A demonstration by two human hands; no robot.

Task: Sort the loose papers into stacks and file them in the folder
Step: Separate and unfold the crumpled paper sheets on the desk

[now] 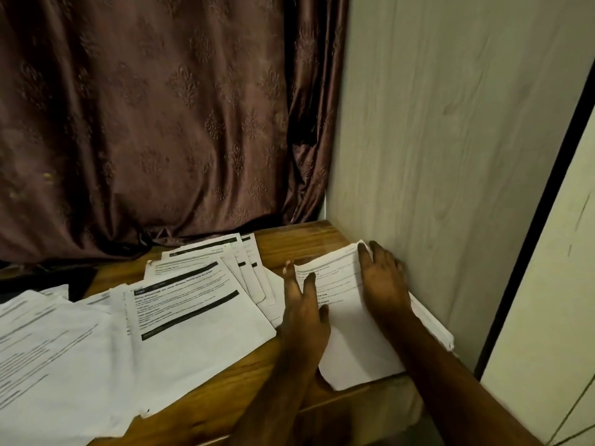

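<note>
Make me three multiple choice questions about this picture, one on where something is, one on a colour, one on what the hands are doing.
1. Where does the stack under the hands lie?
A. At the desk's right end, by the pale panel
B. In the middle of the desk
C. On the floor

2. What colour is the curtain?
A. Bright green
B. Dark brownish purple
C. White

3. What are the hands doing?
A. Both hang idle off the desk
B. One holds a pen
C. Both lie on the stack, one at each side

Answers: 1 A, the stack sits on the desk against the panel. 2 B, the patterned cloth behind the desk is dark brownish purple. 3 C, the left hand rests on the stack's left edge and the right hand on its right, fingers fairly straight.
</note>
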